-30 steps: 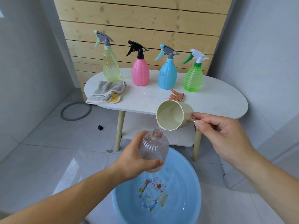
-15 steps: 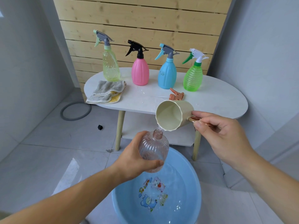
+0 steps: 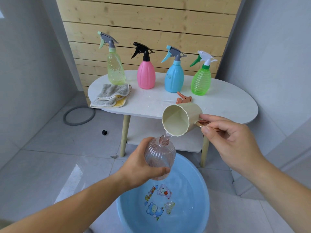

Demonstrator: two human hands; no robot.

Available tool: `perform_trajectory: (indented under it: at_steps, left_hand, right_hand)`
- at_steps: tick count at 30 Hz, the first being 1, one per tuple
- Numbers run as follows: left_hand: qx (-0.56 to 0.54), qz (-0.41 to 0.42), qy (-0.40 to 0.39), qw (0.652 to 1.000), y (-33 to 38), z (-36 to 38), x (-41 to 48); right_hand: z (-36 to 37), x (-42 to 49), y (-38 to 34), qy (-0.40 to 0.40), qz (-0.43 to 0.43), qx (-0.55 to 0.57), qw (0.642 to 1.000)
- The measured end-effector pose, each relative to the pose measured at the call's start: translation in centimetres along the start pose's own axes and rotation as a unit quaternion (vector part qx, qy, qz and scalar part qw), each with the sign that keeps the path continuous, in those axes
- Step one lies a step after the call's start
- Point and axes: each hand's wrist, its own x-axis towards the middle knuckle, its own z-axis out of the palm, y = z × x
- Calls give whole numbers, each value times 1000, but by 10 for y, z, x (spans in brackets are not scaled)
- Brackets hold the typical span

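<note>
Item one: a clear, pink-tinted plastic bottle with a vertically ribbed, rounded body (image 3: 159, 158), just below the centre of the frame. It has no cap, and its threaded neck is open. It leans slightly, neck up and to the right. The left hand (image 3: 139, 167) grips it around the body.

Item two: a cream, faceted plastic cup with a copper-coloured handle (image 3: 180, 121), right of centre, directly above the bottle's neck. It is tipped nearly onto its side, mouth facing lower left. A thin stream of water (image 3: 166, 134) runs from its lowest lip into the neck. The right hand (image 3: 230, 140) pinches the handle.
</note>
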Motion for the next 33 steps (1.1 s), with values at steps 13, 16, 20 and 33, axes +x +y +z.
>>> perform_trajectory:
  at_steps: [13, 16, 20, 33]
  left_hand:
    - [6, -6, 1, 1000, -1, 1, 0]
    - [6, -4, 1, 1000, -2, 1, 0]
    - [5, -3, 2, 1000, -2, 1, 0]
    - [14, -5, 4, 1000, -2, 1, -2]
  right_hand:
    - [2, 1, 6, 7, -44, -30, 999]
    - [3, 1, 6, 17, -56, -38, 998]
    - [3, 1, 5, 16, -67, -41, 997]
    - [2, -1, 3, 15, -111, -81, 990]
